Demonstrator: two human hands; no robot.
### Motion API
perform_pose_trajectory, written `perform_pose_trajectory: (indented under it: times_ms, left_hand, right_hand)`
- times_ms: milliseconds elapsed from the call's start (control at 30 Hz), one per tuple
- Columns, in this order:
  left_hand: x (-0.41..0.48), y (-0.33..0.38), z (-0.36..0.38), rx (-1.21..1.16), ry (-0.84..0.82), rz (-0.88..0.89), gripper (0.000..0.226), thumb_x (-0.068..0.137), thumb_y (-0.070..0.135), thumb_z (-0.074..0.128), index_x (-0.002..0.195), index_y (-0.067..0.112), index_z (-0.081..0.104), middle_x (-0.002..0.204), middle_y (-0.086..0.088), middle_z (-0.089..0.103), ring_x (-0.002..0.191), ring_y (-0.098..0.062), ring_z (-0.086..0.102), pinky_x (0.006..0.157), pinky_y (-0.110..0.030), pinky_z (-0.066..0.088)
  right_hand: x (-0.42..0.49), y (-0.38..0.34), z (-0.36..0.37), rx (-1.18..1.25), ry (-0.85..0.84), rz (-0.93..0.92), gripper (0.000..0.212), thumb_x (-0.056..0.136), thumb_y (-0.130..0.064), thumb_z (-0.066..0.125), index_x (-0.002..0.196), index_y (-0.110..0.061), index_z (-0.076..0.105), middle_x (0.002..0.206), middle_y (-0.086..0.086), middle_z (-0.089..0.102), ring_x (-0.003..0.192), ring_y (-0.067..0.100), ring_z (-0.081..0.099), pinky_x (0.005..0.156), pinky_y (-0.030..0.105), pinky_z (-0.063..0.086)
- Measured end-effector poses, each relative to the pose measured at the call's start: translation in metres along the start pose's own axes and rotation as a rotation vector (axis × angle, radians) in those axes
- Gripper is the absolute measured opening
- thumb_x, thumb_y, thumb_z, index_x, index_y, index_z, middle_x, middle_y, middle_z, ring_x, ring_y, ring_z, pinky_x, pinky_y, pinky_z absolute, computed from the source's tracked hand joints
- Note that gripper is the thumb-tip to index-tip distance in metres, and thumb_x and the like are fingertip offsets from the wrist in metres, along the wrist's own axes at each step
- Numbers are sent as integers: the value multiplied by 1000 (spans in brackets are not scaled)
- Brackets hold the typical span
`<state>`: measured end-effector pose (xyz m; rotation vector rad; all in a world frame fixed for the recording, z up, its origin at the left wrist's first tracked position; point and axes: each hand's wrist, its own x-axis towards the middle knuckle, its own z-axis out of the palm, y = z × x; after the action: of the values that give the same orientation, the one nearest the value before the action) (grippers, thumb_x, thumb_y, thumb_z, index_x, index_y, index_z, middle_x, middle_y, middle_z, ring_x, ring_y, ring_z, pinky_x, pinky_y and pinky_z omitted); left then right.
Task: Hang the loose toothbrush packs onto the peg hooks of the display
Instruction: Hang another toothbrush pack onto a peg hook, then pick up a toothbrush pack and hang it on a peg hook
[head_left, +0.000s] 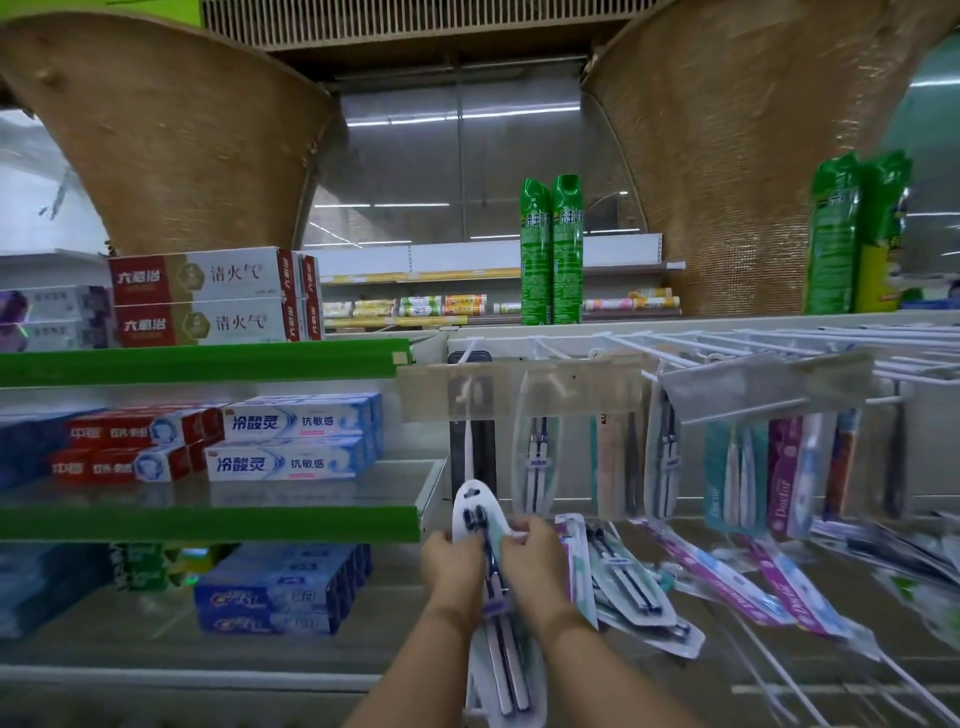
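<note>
Left hand (451, 561), right hand (535, 558), seemingly round pack (475, 503)

Overall light: even and coolish, a bit dim on my feed, no hard sun.
Source: long ceiling tubes (457, 117) up behind the shelving, showing as thin white streaks.
Shadows: soft; under the green shelf edge (208, 522) the bottom shelf goes murky.
Glare: pale sheen on the clear price strip (519, 389) and the hanging packs (535, 457).
Sharpest bit: toothpaste boxes (202, 296), I can read the print.
Blur: loose packs (727, 577) at right smear badly, peg hooks (831, 343) too; lower right is mush.
Distortion: wide lens bends the shelves, brown woven shapes (171, 140) bulge in the top corners.
Hands: left hand (449, 558) and right hand (535, 551) slightly soft, toothbrush pack (475, 499) they hold reads okay.
</note>
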<state>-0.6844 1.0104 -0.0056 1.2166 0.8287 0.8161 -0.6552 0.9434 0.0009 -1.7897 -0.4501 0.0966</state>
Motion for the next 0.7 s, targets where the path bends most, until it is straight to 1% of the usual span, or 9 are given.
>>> perform_pose_trajectory:
  times_ms: [67, 133, 233, 300, 367, 433, 533, 633, 700]
  left_hand:
    - [-11, 9, 3, -22, -35, 76, 9, 85, -1, 58, 81, 6, 55, 74, -10, 61, 62, -20, 56, 49, -27, 44]
    - [-22, 17, 5, -38, -67, 148, 7, 86, 0, 58, 86, 7, 57, 75, -8, 62, 62, -17, 55, 52, -26, 44]
    - [-34, 22, 11, -53, -126, 207, 11, 84, 0, 56, 90, 8, 61, 73, -5, 62, 60, -16, 51, 54, -25, 43]
    - [-42, 25, 14, -73, -149, 224, 12, 84, 0, 53, 88, 8, 61, 69, -5, 58, 59, -16, 46, 55, -27, 39]
    - [-48, 27, 16, -92, -158, 253, 10, 85, 3, 52, 86, 8, 60, 71, -6, 56, 62, -17, 44, 59, -30, 39]
    - [-53, 29, 17, -79, -144, 303, 8, 87, 9, 54, 86, 10, 61, 74, -4, 60, 66, -18, 48, 62, -31, 42]
    - [-62, 32, 16, 1, -102, 383, 5, 88, 19, 55, 87, 20, 60, 73, 0, 62, 62, -16, 51, 58, -29, 43]
    - [-69, 34, 17, 60, -63, 439, 10, 88, 25, 56, 81, 31, 54, 73, 7, 63, 67, -13, 58, 68, -34, 50]
    - [-76, 36, 17, 79, -55, 461, 10, 89, 27, 57, 82, 32, 53, 75, 11, 63, 72, -10, 60, 73, -34, 51]
  right_hand:
    - [-2, -5, -4, -26, 39, -70, 15, 95, -19, 48, 105, -16, 58, 90, 0, 62, 76, 17, 57, 65, 26, 42]
    - [-3, -8, -9, -26, 94, -99, 12, 96, -22, 44, 93, -21, 56, 88, 0, 63, 79, 19, 58, 67, 29, 43]
    - [-2, -7, -20, -21, 205, -107, 17, 96, -19, 42, 84, -21, 54, 82, 2, 63, 75, 23, 58, 63, 32, 43]
    - [-5, -5, -27, -18, 231, -108, 18, 96, -17, 42, 83, -20, 54, 77, 2, 61, 69, 21, 54, 60, 31, 40]
    - [-9, -4, -32, -3, 238, -119, 17, 96, -16, 42, 83, -16, 54, 72, 1, 57, 66, 20, 51, 60, 32, 40]
    - [-13, -6, -34, 9, 240, -140, 17, 95, -15, 43, 83, -15, 53, 70, 1, 55, 65, 20, 50, 60, 34, 42]
    - [-20, -14, -40, 40, 254, -184, 17, 93, -13, 46, 78, -15, 52, 66, -1, 54, 63, 20, 50, 60, 34, 43]
    - [-29, -21, -46, 62, 288, -197, 19, 89, -13, 51, 71, -18, 49, 61, -3, 53, 57, 16, 48, 53, 30, 37]
    - [-34, -25, -48, 48, 318, -180, 17, 88, -19, 52, 71, -18, 51, 62, 0, 57, 57, 19, 52, 52, 29, 38]
